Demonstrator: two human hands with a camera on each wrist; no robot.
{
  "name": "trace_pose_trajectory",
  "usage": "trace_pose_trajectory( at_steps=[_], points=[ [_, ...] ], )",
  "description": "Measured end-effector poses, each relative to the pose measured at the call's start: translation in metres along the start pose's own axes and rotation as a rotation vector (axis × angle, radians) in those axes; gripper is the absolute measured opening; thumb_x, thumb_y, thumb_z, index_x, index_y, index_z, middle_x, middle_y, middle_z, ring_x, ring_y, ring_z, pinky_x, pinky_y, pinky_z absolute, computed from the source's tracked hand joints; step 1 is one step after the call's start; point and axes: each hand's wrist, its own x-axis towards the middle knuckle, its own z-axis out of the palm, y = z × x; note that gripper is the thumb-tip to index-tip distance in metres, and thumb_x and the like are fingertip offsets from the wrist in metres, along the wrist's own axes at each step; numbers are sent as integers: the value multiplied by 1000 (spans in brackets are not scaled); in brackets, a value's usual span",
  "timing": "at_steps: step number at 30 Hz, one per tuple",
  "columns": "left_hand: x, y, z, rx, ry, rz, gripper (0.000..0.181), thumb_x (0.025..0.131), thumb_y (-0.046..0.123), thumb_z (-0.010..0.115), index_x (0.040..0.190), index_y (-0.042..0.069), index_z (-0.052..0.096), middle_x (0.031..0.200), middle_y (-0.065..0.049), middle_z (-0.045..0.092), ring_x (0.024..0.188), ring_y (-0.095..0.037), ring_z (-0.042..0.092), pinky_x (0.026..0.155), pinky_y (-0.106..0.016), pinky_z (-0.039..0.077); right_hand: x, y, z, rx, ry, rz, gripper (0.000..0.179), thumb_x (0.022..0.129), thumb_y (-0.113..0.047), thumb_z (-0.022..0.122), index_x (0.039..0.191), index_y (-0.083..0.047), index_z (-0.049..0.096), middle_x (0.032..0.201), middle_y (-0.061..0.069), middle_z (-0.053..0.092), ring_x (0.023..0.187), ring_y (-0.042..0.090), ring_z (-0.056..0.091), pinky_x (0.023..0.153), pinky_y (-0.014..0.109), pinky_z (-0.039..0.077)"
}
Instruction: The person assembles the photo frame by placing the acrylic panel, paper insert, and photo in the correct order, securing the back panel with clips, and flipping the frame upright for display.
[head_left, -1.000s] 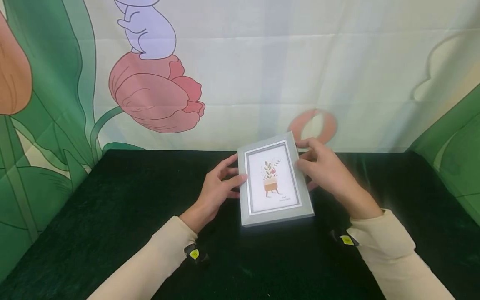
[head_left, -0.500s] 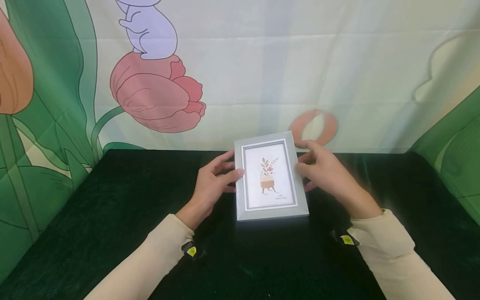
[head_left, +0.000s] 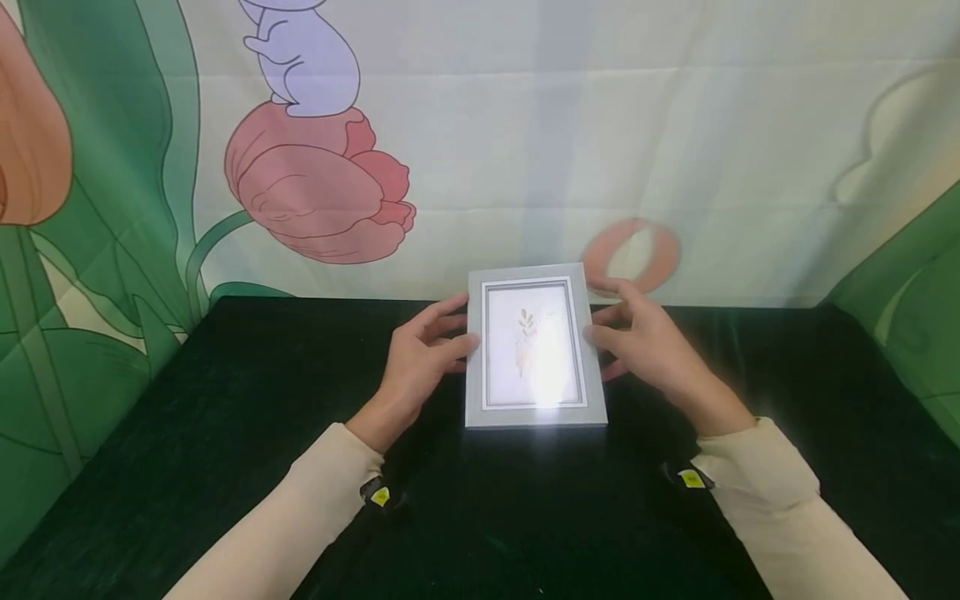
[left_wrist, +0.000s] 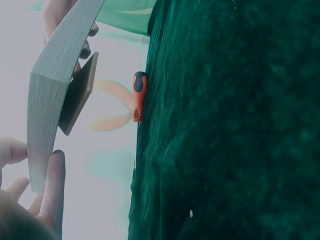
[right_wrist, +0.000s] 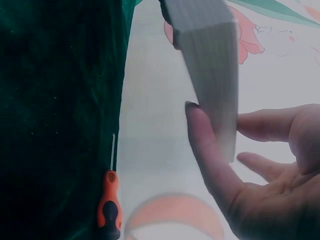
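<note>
A silver-grey picture frame [head_left: 536,417] faces up toward the head camera, its plant print [head_left: 517,354] partly washed out by a bright reflection. My left hand [head_left: 422,354] pinches its left edge, thumb on the front and fingers behind. On the opposite edge my right hand [head_left: 647,343] grips it the same way. The wrist views show the frame's side [left_wrist: 42,117] raised off the table. A dark flat panel [left_wrist: 80,95] juts out from its back. Beyond the frame lies an orange and black screwdriver [right_wrist: 109,202], hidden in the head view.
A dark green velvety cloth [head_left: 300,417] covers the table. Behind it hangs a pale curtain [head_left: 480,150] printed with a tulip and a rabbit. Green leaf-patterned cloth [head_left: 907,308] bounds the right side.
The frame has turned to stand straighter in view, and its lower edge has risen slightly. My left hand has shifted a little left and up with it. Glare now covers part of the print.
</note>
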Motion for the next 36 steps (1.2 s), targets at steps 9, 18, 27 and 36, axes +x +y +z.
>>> trace_pose_trajectory(
  at_steps=[9,18,27,36],
  points=[
    [2,-3,-4,0,20,-31,53,100,17,76,151,21,62,142,-9,66,112,-27,73,90,-40,62,8,14,9,28,13,-43,58,106,-13,65,161,-18,45,141,21,56,116,40,64,77,46,65],
    [7,-11,-9,29,20,-58,54,100,17,76,152,20,61,145,-10,64,117,-29,70,93,-42,61,14,29,20,79,-4,-21,60,106,-17,66,162,-21,43,142,20,55,116,39,64,80,43,64],
    [13,-19,-14,29,-9,-109,53,102,14,74,152,20,60,145,-12,63,117,-31,69,94,-44,60,21,43,28,89,-26,-14,63,106,-17,67,163,-18,40,143,22,54,116,40,64,82,44,64],
    [16,-23,-16,66,-24,-176,53,102,16,74,153,21,58,148,-12,60,123,-32,66,98,-47,58,24,53,31,165,-94,20,71,103,-11,68,166,-18,35,145,23,52,119,39,64,88,45,62]
  ],
)
